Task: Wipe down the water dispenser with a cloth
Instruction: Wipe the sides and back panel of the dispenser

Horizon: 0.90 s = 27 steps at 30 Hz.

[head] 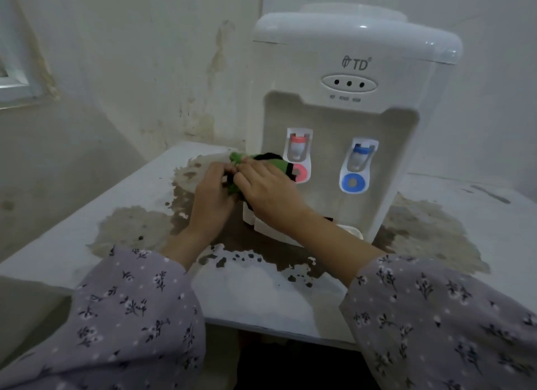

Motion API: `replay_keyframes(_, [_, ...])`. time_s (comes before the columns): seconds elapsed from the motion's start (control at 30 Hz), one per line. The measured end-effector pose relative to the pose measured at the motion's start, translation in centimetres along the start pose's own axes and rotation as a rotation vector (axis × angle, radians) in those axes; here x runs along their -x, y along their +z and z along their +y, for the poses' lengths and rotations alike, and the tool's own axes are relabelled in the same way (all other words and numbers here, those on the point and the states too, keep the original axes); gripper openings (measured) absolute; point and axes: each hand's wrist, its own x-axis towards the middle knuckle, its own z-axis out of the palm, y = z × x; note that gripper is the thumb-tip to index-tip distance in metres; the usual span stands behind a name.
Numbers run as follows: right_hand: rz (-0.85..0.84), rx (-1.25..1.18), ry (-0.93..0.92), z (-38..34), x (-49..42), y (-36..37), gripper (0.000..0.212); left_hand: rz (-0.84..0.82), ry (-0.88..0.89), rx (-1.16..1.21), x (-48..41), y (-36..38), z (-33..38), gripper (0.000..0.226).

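Grip: left hand (212, 196) and right hand (268, 190) curl fingers (249, 171) round a green-and-black cloth (263, 158), seemingly bunching it for wiping | Place: water dispenser (348, 70) stands just beyond the fingertips.

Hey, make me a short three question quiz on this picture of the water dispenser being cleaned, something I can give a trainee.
1. Multiple choice: which hands hold the cloth? A) left only B) right only C) both
2. True or false: the cloth lies on top of the water dispenser.
3. Fill in: the dispenser has a red tap and a ____ tap.

Key
1. C: the left hand and the right hand both grip it.
2. False: it is held low, by the red tap.
3. Blue: the blue tap is the one farther from the cloth.
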Motion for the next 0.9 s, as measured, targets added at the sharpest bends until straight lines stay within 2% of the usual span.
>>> replay_keyframes(0.3, [-0.151,-0.079,0.12,-4.6,3.3,3.3,0.03,-0.33,-0.131,-0.104,3.3,-1.1,-2.9,0.024])
replay_keyframes(0.4, [-0.224,-0.234,0.234,-4.9,3.4,3.1,0.047,-0.413,-0.137,-0.097,3.4,-1.3,-2.8,0.028])
replay_keyframes(0.47, [-0.304,-0.358,0.291,-4.2,2.5,1.9,0.044,-0.429,-0.132,-0.089,2.9,-1.6,-2.4,0.037])
replay_keyframes(0.53, [-0.35,-0.401,0.322,-2.9,1.4,0.7,0.034,-0.356,-0.152,-0.057,2.3,-2.0,-1.4,0.039])
replay_keyframes(0.6, [-0.171,-0.371,0.238,-2.0,0.1,-1.0,0.03,-0.182,-0.148,-0.002,1.4,-2.3,0.4,0.034])
replay_keyframes(0.67, [0.053,-0.262,0.119,-1.1,-1.6,-2.4,0.023,0.022,-0.086,0.042,0.0,-2.7,2.7,0.033])
replay_keyframes(0.73, [0.195,-0.127,0.01,0.2,-3.8,-4.1,0.015,0.167,-0.002,0.081,-2.0,-2.9,4.6,0.037])
replay_keyframes(0.9, [0.39,0.143,-0.073,5.4,-7.0,-7.7,0.006,0.275,0.147,0.146,-7.6,-2.4,8.5,0.032])
